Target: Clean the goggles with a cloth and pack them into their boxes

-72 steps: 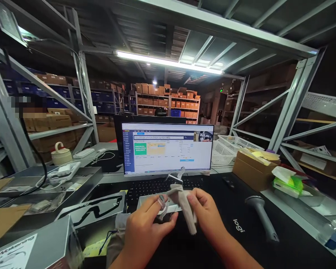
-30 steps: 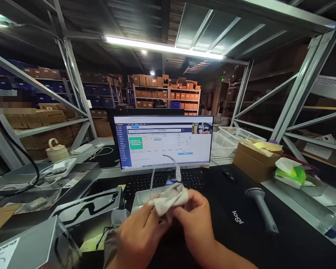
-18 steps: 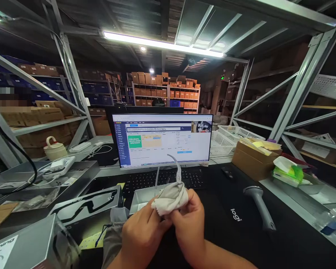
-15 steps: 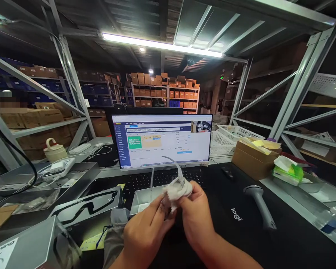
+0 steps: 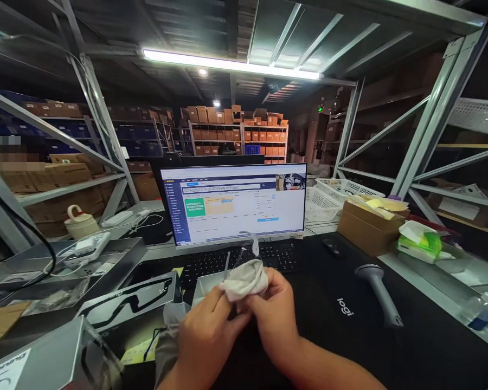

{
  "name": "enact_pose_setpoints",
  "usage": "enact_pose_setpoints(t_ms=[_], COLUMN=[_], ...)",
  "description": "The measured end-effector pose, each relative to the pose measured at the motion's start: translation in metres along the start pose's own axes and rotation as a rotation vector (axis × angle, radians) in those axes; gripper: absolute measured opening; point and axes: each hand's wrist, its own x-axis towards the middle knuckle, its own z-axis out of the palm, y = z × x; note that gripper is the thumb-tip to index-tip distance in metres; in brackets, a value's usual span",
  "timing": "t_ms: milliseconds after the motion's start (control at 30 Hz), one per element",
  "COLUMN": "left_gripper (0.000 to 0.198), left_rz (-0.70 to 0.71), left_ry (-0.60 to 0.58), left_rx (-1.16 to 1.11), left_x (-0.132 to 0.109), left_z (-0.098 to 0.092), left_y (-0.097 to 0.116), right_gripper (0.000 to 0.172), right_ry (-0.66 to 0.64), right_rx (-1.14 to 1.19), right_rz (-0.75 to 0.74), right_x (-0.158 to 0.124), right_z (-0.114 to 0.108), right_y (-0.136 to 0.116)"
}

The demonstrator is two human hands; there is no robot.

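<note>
In front of the keyboard, my left hand [image 5: 207,331] and my right hand [image 5: 277,313] are both closed on a bunched white cloth [image 5: 246,279]. The cloth is wrapped around what looks like a pair of glasses. One pale curved temple [image 5: 255,246] sticks up behind it, and a thin greyish temple stands to its left; the rest is hidden by cloth and fingers. Just beyond my left hand is an open silver-grey box [image 5: 203,286], partly covered by the hand.
A lit monitor [image 5: 236,216] stands behind the keyboard [image 5: 280,257]. To the right are a barcode scanner [image 5: 380,295], a mouse [image 5: 331,248], a cardboard box [image 5: 368,227] and a bottle [image 5: 486,311]. Printed boxes [image 5: 130,300] sit on the left, beside a grey tray [image 5: 126,254].
The cloth has been turned and spread over more of the glasses. Both hands have shifted slightly left and the upright temple now shows less of its length.
</note>
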Motion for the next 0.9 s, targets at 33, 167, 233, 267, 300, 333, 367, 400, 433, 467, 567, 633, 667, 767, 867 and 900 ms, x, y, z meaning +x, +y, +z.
enact_pose_setpoints(t_ms=[33,167,233,267,300,333,367,400,433,467,567,633,667,767,867,900], left_gripper=[0.022,0.012,0.014,0.015,0.018,0.021,0.024,0.026,0.026,0.025,0.024,0.02,0.016,0.016,0.019,0.02], left_rz=[0.026,0.113,0.07,0.036,-0.003,-0.044,-0.078,-0.107,-0.13,-0.143,-0.135,-0.085,-0.056,-0.007,-0.044,-0.072], left_ry=[0.017,0.041,0.006,-0.015,-0.028,-0.033,-0.032,-0.024,-0.016,-0.005,0.01,0.008,0.003,-0.005,-0.028,-0.04], left_rx=[-0.003,-0.045,-0.052,-0.061,-0.08,-0.106,-0.136,-0.165,-0.19,-0.206,-0.201,-0.178,-0.171,-0.18,-0.166,-0.164], left_x=[-0.001,-0.003,-0.003,-0.002,-0.001,0.0,0.001,0.002,0.003,0.003,0.002,0.001,0.0,-0.002,-0.003,-0.004], left_z=[0.002,0.008,0.007,0.006,0.004,0.003,0.001,-0.001,-0.002,-0.003,-0.003,-0.001,0.0,0.004,0.005,0.004], left_y=[0.001,0.006,0.005,0.004,0.002,0.0,-0.002,-0.004,-0.005,-0.005,-0.002,0.003,0.005,0.009,0.005,0.002], right_gripper=[0.023,0.03,0.025,0.022,0.02,0.019,0.019,0.02,0.021,0.023,0.022,0.02,0.022,0.026,0.024,0.023], right_ry=[0.0,0.032,0.053,0.062,0.061,0.049,0.032,0.011,-0.008,-0.025,-0.072,-0.052,-0.031,0.009,0.002,-0.004], right_rx=[0.066,0.263,0.214,0.149,0.065,-0.03,-0.12,-0.19,-0.229,-0.238,-0.128,0.022,0.107,0.291,0.257,0.195], right_rz=[0.052,0.103,0.054,0.015,-0.032,-0.089,-0.153,-0.216,-0.271,-0.305,-0.188,-0.018,0.057,0.141,0.091,0.063], right_x=[0.007,0.024,0.019,0.013,0.006,-0.001,-0.008,-0.014,-0.018,-0.019,-0.01,0.002,0.009,0.02,0.014,0.008], right_z=[-0.002,-0.007,-0.006,-0.005,-0.004,-0.002,-0.001,0.001,0.002,0.003,0.0,-0.005,-0.008,-0.012,-0.008,-0.006], right_y=[-0.01,-0.033,-0.024,-0.015,-0.005,0.005,0.014,0.021,0.024,0.024,0.004,-0.017,-0.027,-0.041,-0.026,-0.015])
